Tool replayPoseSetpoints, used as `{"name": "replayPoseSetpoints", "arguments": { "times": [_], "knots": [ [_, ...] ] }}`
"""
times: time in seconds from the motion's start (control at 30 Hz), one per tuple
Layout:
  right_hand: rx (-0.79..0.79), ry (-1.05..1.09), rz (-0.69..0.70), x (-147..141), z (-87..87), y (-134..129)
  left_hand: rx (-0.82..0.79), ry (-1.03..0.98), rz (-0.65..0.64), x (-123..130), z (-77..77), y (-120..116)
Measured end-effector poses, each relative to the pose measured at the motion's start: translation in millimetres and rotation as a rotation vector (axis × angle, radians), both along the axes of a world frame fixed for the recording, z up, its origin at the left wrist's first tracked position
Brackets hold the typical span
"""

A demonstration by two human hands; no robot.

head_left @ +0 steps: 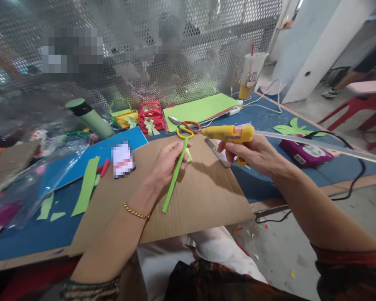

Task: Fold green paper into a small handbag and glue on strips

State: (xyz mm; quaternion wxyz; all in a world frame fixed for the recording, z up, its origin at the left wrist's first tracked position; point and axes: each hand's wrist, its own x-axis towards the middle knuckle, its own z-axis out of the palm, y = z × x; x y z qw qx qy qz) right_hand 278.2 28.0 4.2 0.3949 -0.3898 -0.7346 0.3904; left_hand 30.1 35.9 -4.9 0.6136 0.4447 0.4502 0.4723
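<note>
My left hand (172, 161) pinches a narrow strip of light green paper (174, 184) near its upper end; the strip slants down over a brown cardboard sheet (207, 200). A small pale green piece (188, 156) shows by its fingertips. In my right hand (250, 148) is a yellow glue gun (228, 133), its nozzle pointing left toward the strip's top, apart from it. A long clear glue stick (301, 142) sticks out of the gun's back. Scissors with red and yellow handles (186, 128) lie just beyond, and a metal ruler (216, 151) rests under the gun.
Green sheets (203, 110) lie at the back beside red (151, 117) and yellow (127, 119) small paper items. A green tumbler (89, 119) leans at left, and a drink cup (252, 75) stands at back right. A purple box (305, 152) and black cable (362, 163) are at right.
</note>
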Motion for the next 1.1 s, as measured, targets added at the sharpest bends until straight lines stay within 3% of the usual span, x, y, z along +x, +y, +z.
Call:
{"name": "replayPoseSetpoints", "arguments": {
  "times": [0.33, 1.1],
  "knots": [
    [-0.120, -0.045, 0.065, -3, -7.9, -3, 0.022, 0.028, -0.055, 1, -0.4, -5],
    [0.025, -0.181, 0.129, -1, -13.3, 5, 0.014, 0.023, -0.137, -1, -0.4, -7]
  ]
}}
